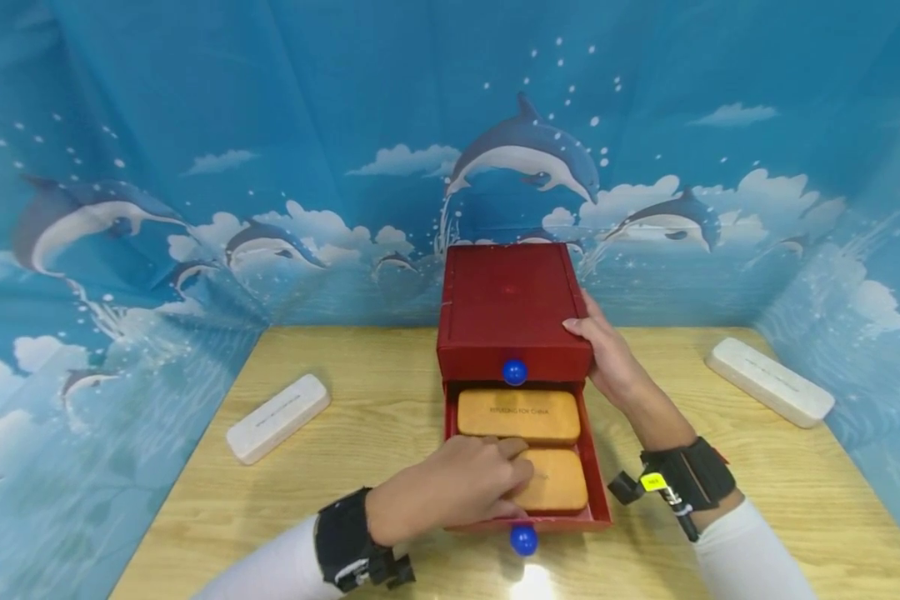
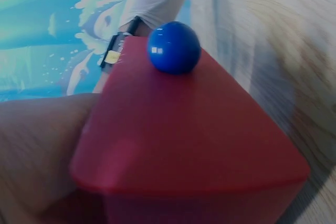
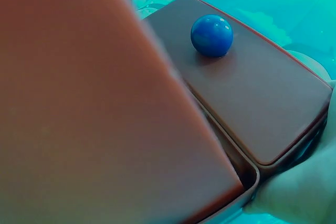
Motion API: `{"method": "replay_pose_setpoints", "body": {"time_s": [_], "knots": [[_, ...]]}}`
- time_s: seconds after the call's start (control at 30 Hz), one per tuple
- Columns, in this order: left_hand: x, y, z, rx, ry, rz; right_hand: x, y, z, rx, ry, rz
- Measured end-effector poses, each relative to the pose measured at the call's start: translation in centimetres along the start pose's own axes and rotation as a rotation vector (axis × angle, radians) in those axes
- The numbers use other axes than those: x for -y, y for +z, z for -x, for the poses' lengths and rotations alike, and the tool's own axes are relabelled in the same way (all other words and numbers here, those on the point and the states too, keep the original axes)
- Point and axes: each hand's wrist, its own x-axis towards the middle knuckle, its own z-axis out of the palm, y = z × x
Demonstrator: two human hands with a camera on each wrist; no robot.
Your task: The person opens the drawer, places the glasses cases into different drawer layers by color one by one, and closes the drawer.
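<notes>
A red two-drawer box (image 1: 506,304) stands mid-table. Its upper drawer is closed, with a blue knob (image 1: 515,372) on the front. The lower drawer (image 1: 598,500) is pulled out toward me, its own blue knob (image 1: 523,540) (image 2: 174,46) at the near end. Two orange cases lie inside, one far (image 1: 519,415) and one near (image 1: 555,483). My left hand (image 1: 450,487) lies over the near case, fingers on top and thumb at its near edge. My right hand (image 1: 607,354) holds the box's right side, thumb on the top edge. The right wrist view shows a red drawer front (image 3: 252,93) up close.
A white oblong case (image 1: 279,417) lies on the wooden table (image 1: 390,392) to the left, and another white case (image 1: 769,380) lies at the far right. A blue dolphin-print backdrop (image 1: 195,167) walls in the back and both sides.
</notes>
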Motion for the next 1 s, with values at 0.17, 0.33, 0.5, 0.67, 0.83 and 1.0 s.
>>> {"method": "replay_pose_setpoints", "body": {"time_s": [0.17, 0.33, 0.5, 0.67, 0.83, 1.0], "knots": [[0.2, -0.1, 0.6, -0.036, 0.002, 0.032, -0.1, 0.0, 0.0, -0.001, 0.006, 0.004], [0.3, 0.1, 1.3, -0.138, 0.035, 0.01, -0.1, 0.0, 0.1, -0.001, 0.001, -0.006], [0.2, -0.1, 1.9, -0.244, 0.048, 0.04, -0.1, 0.0, 0.1, 0.006, -0.009, -0.01], [-0.3, -0.5, 2.6, -0.356, 0.067, 0.117, -0.2, 0.0, 0.1, 0.005, -0.007, -0.002], [-1.2, -0.7, 3.4, -0.506, 0.149, 0.184, -0.1, 0.0, 0.1, 0.001, -0.001, 0.004], [-2.3, -0.6, 3.9, -0.572, 0.24, 0.254, -0.1, 0.0, -0.1, -0.002, 0.003, 0.01]]}}
